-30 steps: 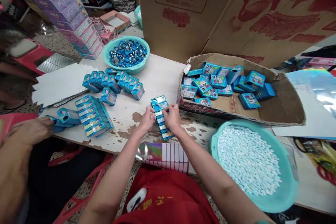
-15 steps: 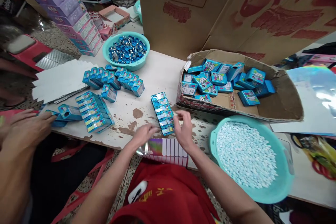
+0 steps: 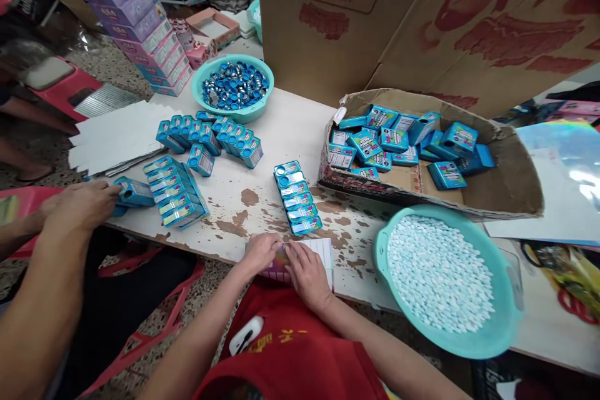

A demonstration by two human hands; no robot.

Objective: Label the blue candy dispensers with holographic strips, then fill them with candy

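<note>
Both hands sit at the near table edge on the label sheet (image 3: 322, 249), which overhangs that edge. The left hand (image 3: 260, 253) curls its fingers onto the shiny end, and the right hand (image 3: 307, 275) lies over the middle (whether either truly pinches it, I cannot tell). The sheet looks thin, light, floppy and slick, best taken by its free overhanging edge. Just beyond stands a row of blue tins (image 3: 296, 199). The basin of white tablets (image 3: 380, 244) crowds the right, a co-worker's hand (image 3: 82, 203) rests well left, and bare table (image 3: 285, 131) lies open farther back
</note>
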